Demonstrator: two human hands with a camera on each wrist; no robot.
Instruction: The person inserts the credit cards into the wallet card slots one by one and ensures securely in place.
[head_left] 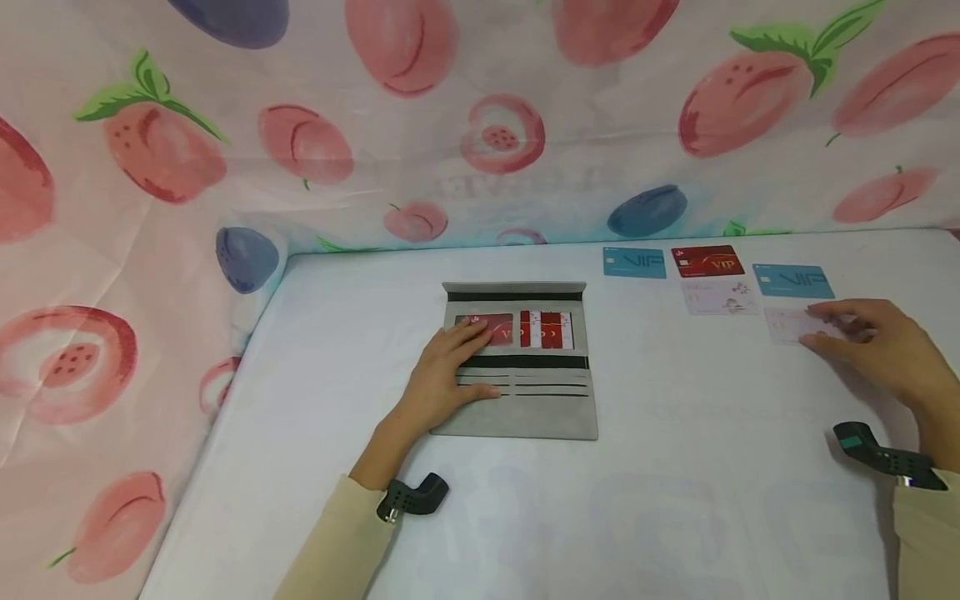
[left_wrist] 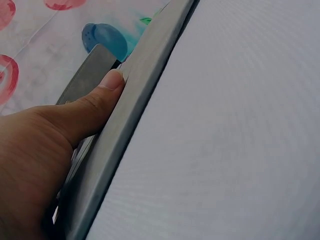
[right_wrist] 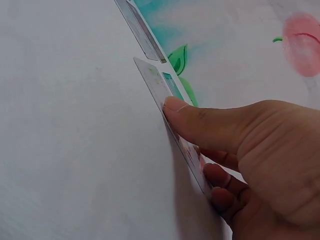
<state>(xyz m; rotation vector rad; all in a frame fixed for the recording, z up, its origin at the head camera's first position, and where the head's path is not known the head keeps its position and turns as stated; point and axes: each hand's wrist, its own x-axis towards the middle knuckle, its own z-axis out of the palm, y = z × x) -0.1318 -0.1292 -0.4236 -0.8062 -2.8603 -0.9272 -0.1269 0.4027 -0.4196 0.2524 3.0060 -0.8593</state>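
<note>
An opened grey wallet [head_left: 525,417] lies flat on the white table. My left hand [head_left: 442,371] rests on its left side, fingers spread, the fingertips touching a red card [head_left: 501,329] in the upper section. In the left wrist view the thumb [left_wrist: 95,102] presses on the wallet [left_wrist: 112,145] near its edge. Beside the red card sit red-and-white strips [head_left: 546,330]. Off to the right, my right hand [head_left: 885,346] grips a pale pink card [head_left: 783,325] at its right end. The right wrist view shows the thumb on the pale card [right_wrist: 150,80] and fingertips at its edge.
Above the held card lies a blue VIP card [head_left: 793,281]. Further left are a red VIP card [head_left: 708,261], another pale pink card [head_left: 720,297] and a second blue card [head_left: 634,262]. A fruit-print sheet [head_left: 420,192] rises behind the table [head_left: 675,500].
</note>
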